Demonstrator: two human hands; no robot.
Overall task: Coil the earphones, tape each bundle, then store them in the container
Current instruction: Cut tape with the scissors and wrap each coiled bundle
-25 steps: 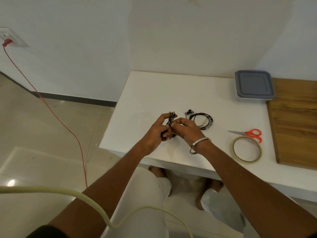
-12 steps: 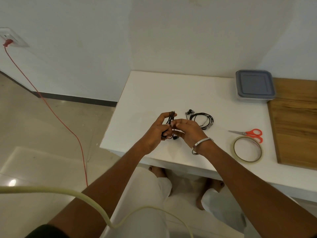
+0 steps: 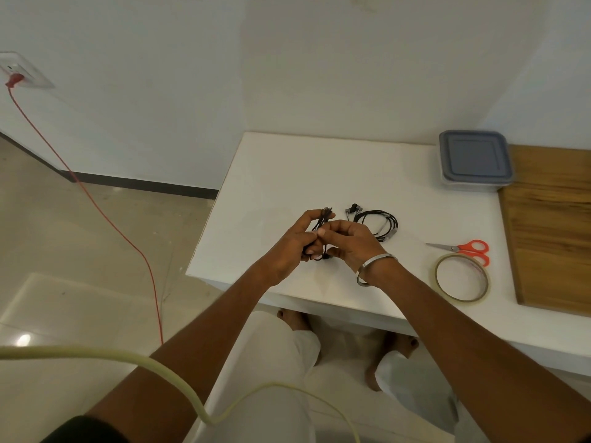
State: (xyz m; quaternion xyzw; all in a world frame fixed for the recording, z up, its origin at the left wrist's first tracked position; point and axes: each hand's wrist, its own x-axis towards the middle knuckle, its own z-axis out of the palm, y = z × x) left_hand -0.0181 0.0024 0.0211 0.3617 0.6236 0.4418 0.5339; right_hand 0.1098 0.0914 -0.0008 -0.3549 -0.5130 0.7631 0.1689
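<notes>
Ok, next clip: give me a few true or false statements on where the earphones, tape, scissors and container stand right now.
1. Both hands hold a black earphone bundle. True: the left hand and right hand grip it.
2. A second coiled earphone set lies on the white table. True.
3. The container stands open. False: its grey lid is on.
4. The tape roll is in the right hand. False: it lies on the table, near the scissors.
5. The scissors have blue handles. False: orange.
</notes>
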